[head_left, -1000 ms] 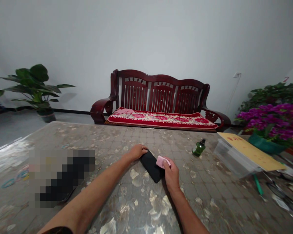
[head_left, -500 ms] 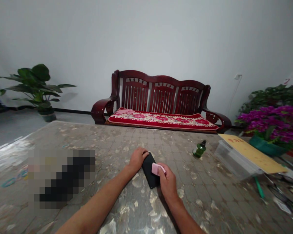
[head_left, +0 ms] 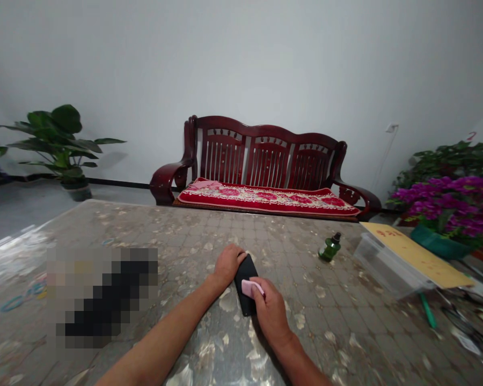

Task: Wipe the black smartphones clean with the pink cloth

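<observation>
A black phone (head_left: 248,307) lies flat on the patterned tablecloth in front of me. My left hand (head_left: 227,264) grips its upper left edge, with the thumb resting over the corner and the other fingers partly hidden behind it. Pinched in my right hand (head_left: 270,305) is a small pink cloth (head_left: 247,288), folded flat, which lies against the dark face of the phone. The fingers of that hand cover the phone's right edge.
A green spray bottle (head_left: 329,247) stands to the right. Beyond it are a clear plastic box (head_left: 380,268) under a yellow sheet (head_left: 416,254), cables and purple flowers (head_left: 454,206). A blurred dark patch and hair ties (head_left: 11,303) lie left. A wooden bench (head_left: 268,155) stands behind the table.
My right hand and the pink cloth have slid left and slightly down across the phone. My left hand stays at the phone's upper edge, and the phone has turned slightly.
</observation>
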{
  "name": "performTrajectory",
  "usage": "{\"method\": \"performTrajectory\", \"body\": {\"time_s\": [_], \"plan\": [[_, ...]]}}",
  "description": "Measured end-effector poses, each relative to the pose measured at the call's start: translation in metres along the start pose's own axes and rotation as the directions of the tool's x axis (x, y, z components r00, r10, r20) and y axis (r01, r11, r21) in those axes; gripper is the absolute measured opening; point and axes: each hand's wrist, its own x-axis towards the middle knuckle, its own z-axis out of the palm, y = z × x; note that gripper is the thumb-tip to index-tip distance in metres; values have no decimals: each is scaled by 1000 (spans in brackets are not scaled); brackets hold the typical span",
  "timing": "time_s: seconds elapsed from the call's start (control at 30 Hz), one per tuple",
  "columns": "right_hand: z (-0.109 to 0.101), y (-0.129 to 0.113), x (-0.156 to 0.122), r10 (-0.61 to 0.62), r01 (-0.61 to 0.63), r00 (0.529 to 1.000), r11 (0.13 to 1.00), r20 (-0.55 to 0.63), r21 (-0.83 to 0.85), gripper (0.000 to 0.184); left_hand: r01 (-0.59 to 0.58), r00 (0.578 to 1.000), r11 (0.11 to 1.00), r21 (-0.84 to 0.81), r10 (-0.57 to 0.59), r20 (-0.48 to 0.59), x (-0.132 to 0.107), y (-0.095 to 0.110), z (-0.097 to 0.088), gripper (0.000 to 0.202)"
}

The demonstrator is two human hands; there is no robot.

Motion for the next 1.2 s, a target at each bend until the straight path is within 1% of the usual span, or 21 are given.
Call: {"method": "performTrajectory", "body": {"time_s": [0.13,0.23,0.3,0.4,0.47,0.53,0.6,0.67,0.73,0.83,0.87,0.93,1.0,1.07,1.2], "plan": [[1,-10,-4,-14,15,998,999,57,-30,29,-26,999,1000,1,26,22,2,4,4,21],[3,-13,-6,-5,6,996,1000,91,-17,27,-38,999,999,-15,38,30,5,8,8,18],[3,-11,-4,24,-27,996,999,89,35,27,-38,999,999,-32,39,27,6,10,10,17],[0,-2,3,128,-131,991,973,32,191,30,-29,999,997,-65,30,14,3,10,5,18],[-5,7,9,219,-201,975,929,-23,310,35,-25,1000,995,-93,25,2,-7,7,-2,20],[-11,14,16,308,-264,950,874,-44,408,42,-32,999,992,-120,32,-6,-25,3,-10,21],[-17,19,22,392,-324,918,831,-63,452,49,-51,999,988,-149,51,-5,-49,-3,-19,21],[-22,21,28,405,-324,909,833,-95,449,51,-101,995,970,-222,103,-4,-72,-8,-26,20],[-25,23,36,384,-310,917,856,-107,413,49,-147,987,961,-235,157,26,-90,-10,-31,28],[-28,25,50,325,-286,941,912,-92,296,47,-219,963,954,-207,245,111,-106,-9,-37,43],[-28,26,55,277,-251,956,942,-97,222,45,-242,951,952,-190,271,149,-110,-9,-38,47],[-27,24,63,148,-144,983,989,-108,47,39,-282,923,946,-161,313,222,-115,-8,-39,56],[-23,21,68,29,-38,996,995,-89,-97,33,-310,902,940,-145,339,269,-119,-9,-39,63],[-16,17,69,-43,35,998,985,-42,-168,30,-327,894,936,-133,352,278,-122,-9,-37,64],[-3,12,65,-110,122,992,968,66,-218,29,-332,907,937,-110,349,236,-123,-8,-33,57]]}}
